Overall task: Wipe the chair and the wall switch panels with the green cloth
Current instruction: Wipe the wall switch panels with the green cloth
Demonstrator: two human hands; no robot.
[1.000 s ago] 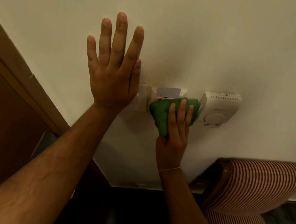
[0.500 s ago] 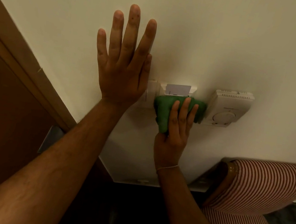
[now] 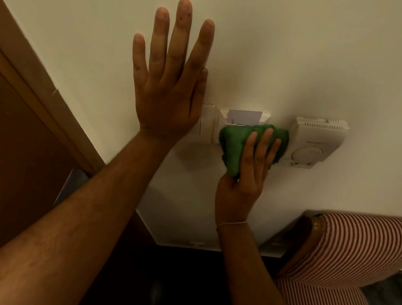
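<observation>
My right hand (image 3: 245, 182) presses the bunched green cloth (image 3: 235, 141) against the middle wall panel, a white card holder (image 3: 244, 117) with a card in its slot. The cloth hides the holder's lower part and touches the left edge of the white thermostat (image 3: 313, 143). My left hand (image 3: 168, 82) lies flat on the cream wall, fingers spread and empty, covering most of the left switch plate (image 3: 206, 124). The striped chair (image 3: 351, 253) stands at the lower right, apart from both hands.
A brown wooden door frame (image 3: 31, 74) and door run down the left side. A dark skirting and dark floor lie below the wall. The chair's wooden frame edge (image 3: 304, 241) sits close to the wall under the thermostat.
The cloth and my right hand have slid slightly right along the card holder toward the thermostat. My left hand stays flat on the wall.
</observation>
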